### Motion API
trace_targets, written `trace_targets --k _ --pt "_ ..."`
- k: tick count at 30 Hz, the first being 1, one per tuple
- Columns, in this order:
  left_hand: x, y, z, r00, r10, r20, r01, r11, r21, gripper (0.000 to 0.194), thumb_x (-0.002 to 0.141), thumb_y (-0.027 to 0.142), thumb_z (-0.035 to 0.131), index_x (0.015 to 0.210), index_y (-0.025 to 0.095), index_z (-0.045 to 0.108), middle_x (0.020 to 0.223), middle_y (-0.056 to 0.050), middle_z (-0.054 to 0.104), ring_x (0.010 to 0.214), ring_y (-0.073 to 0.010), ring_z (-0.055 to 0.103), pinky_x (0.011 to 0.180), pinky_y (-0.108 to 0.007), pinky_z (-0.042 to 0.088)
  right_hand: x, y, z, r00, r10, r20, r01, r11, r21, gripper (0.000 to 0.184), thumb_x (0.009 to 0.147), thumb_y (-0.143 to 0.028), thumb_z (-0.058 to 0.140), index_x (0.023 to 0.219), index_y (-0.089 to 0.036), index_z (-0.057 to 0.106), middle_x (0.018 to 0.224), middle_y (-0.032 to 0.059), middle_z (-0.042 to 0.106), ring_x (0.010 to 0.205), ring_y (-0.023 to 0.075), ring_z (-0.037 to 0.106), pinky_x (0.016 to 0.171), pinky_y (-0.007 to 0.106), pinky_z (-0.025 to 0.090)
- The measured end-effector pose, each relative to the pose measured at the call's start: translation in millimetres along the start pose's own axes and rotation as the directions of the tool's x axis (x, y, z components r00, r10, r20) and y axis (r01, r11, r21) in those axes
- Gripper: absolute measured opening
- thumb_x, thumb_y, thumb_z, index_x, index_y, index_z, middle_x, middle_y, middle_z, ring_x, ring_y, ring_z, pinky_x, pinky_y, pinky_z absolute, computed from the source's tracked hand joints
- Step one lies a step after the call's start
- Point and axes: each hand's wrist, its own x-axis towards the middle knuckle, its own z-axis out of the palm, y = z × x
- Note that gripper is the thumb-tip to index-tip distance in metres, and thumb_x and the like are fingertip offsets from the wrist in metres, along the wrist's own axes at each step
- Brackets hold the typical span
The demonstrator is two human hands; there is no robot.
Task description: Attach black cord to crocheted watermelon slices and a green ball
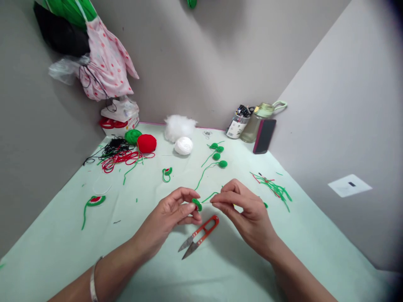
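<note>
The left hand (181, 209) is pinched on the green crocheted piece (197, 204); the right hand (241, 205), fingertips together, grips a thin needle (206, 203) at its right. Red snips (204, 233) lie 1 step nearer on the surface (151, 268), open at near left and right.

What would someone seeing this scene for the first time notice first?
Probably the orange-handled thread snips, lying blades apart below the two bare hands, the left hand pinching a small green crocheted piece. Next, the round red yarn ball at the table's back left, and the fluffy white stuffing against the back wall.
</note>
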Motion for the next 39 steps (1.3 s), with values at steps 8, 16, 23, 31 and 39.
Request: trace_targets --k 8,16,23,31,39 --pt "1.5 -1.5 -1.1 1.000 0.009 0.009 -0.009 1.000 -0.008 0.017 0.090 0.035 0.060 0.098 0.020 0.058 0.082 0.001 0.064 0.080 -0.0129 0.064 0.084 -0.031 0.051 -3.7 1.4 0.3 0.999 -0.046 0.022 0.047 0.997 -0.057 0.016 0.091 -0.011 0.057 0.093 -0.019 0.070 0.078 0.0021 0.052 0.069 0.0109 0.053 0.058 0.024 0.042" --pt "1.6 -2.1 -1.3 1.000 0.007 0.009 -0.007 1.000 0.013 0.016 0.088 0.035 0.062 0.094 0.019 0.060 0.078 0.001 0.064 0.077 -0.0125 0.064 0.083 -0.030 0.051 -1.1 0.7 1.7 0.997 -0.056 0.052 0.061 0.993 -0.100 0.016 0.092 -0.011 0.055 0.088 -0.017 0.069 0.076 0.0023 0.050 0.067 0.0109 0.050 0.058 0.023 0.040" --pt "2.5 -4.2 -2.5 1.000 0.007 0.016 -0.008 1.000 0.028 0.017 0.088 0.034 0.063 0.096 0.019 0.062 0.077 0.001 0.066 0.077 -0.0127 0.065 0.082 -0.029 0.050 -2.5 1.7 0.7 0.996 -0.060 0.060 0.066 0.992 -0.103 0.016 0.092 -0.010 0.054 0.088 -0.017 0.069 0.076 0.0025 0.050 0.068 0.0110 0.050 0.058 0.023 0.040" --pt "1.6 -2.5 -2.5 1.000 0.006 0.003 -0.006 0.999 0.031 0.017 0.087 0.034 0.063 0.094 0.019 0.064 0.077 0.001 0.066 0.076 -0.0120 0.064 0.080 -0.027 0.050 -1.0 -0.9 -0.8 0.996 -0.074 0.055 0.080 0.990 -0.116 0.017 0.092 -0.009 0.054 0.087 -0.017 0.068 0.076 0.0022 0.049 0.067 0.0107 0.049 0.057 0.022 0.040" --pt "1.2 -1.0 -1.7 1.000 0.008 0.011 -0.009 0.999 0.053 0.017 0.087 0.033 0.063 0.094 0.018 0.064 0.076 0.000 0.067 0.077 -0.0128 0.064 0.081 -0.027 0.049 -3.3 1.5 -0.8 0.996 -0.036 0.083 0.040 0.998 -0.041 0.016 0.092 -0.010 0.055 0.089 -0.018 0.069 0.076 0.0021 0.050 0.069 0.0114 0.050 0.059 0.023 0.040"
